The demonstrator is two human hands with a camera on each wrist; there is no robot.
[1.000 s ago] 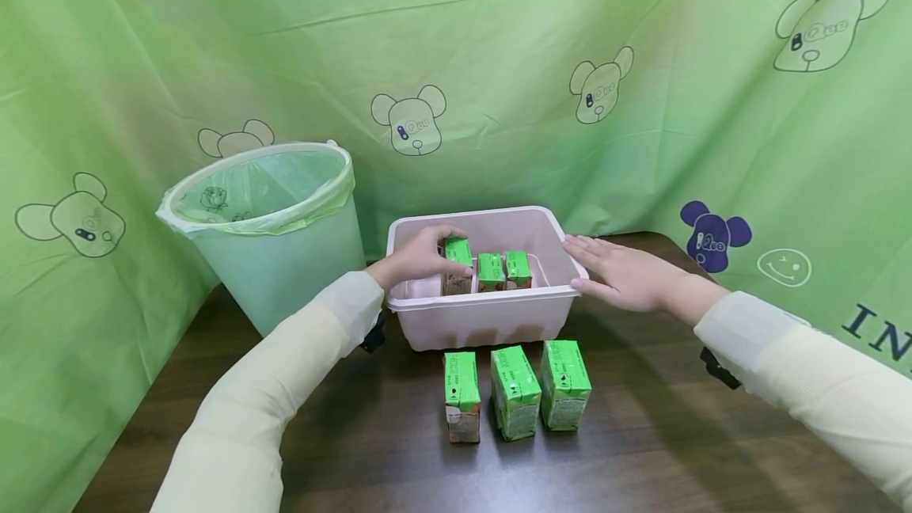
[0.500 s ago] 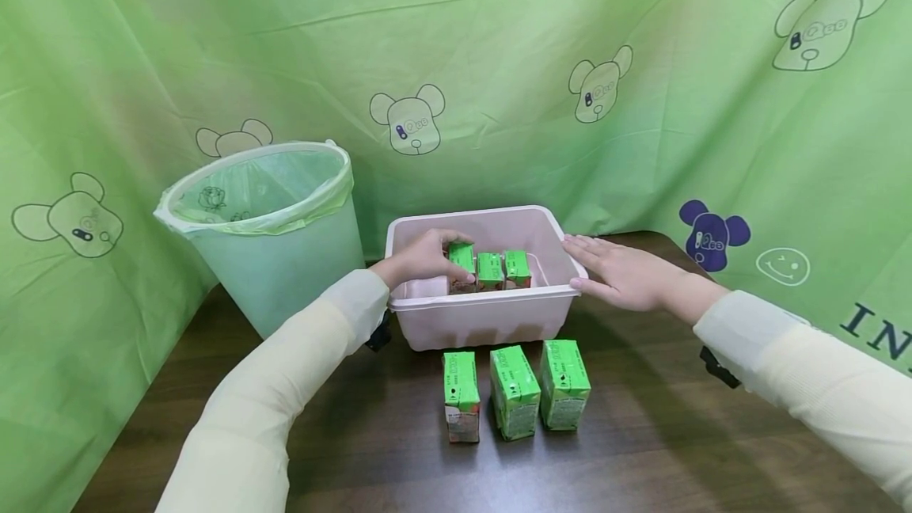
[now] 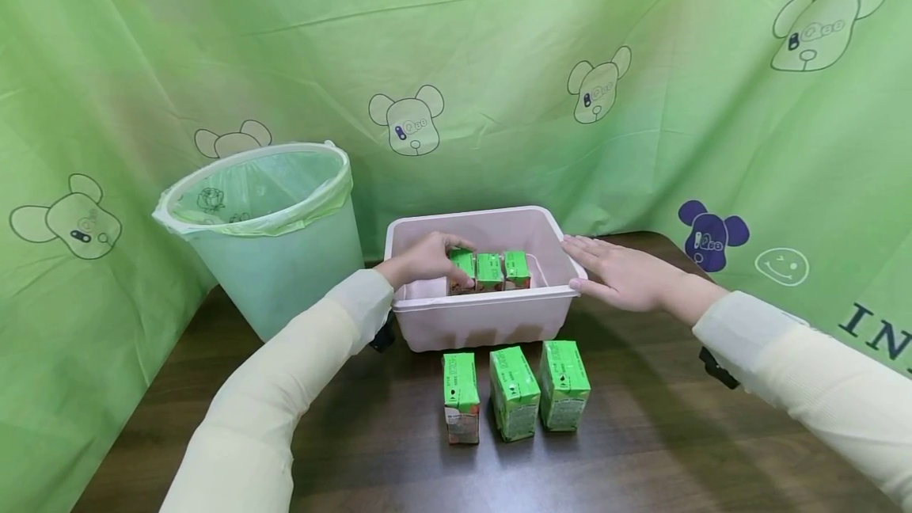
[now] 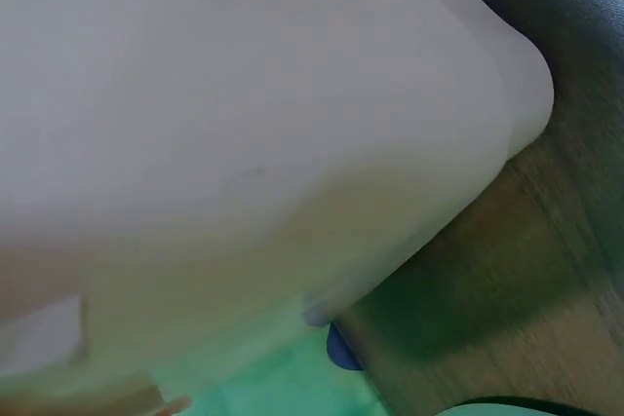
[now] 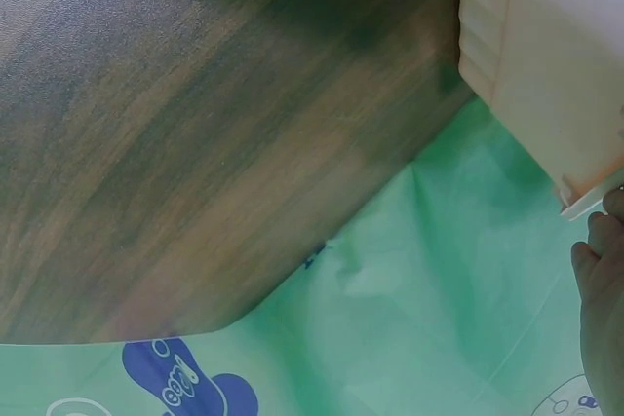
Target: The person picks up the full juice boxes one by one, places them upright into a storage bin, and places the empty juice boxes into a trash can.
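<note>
In the head view my left hand [image 3: 425, 257] reaches over the left side of a pink plastic bin [image 3: 492, 323] and holds a green-topped drink carton [image 3: 462, 262] between thumb and fingers. This carton stands low in the bin, right beside a second carton [image 3: 488, 268], with a third carton [image 3: 516, 267] to its right. My right hand [image 3: 627, 271] lies with straight fingers against the bin's right rim. The right wrist view shows that hand's fingers [image 5: 603, 241] at the rim of the bin [image 5: 556, 56]. A pale surface of the bin [image 4: 244, 94] fills most of the left wrist view.
Three more cartons stand in a row before the bin: a left one [image 3: 461, 398], a middle one [image 3: 515, 394] and a right one [image 3: 564, 386]. A lined wastebasket [image 3: 285, 260] stands left of the bin. Green printed cloth [image 3: 499, 101] hangs behind the dark wooden table [image 3: 385, 457].
My left hand has lowered the carton into the bin and moved it slightly right, up against the neighbouring one. The right hand has stayed on the rim.
</note>
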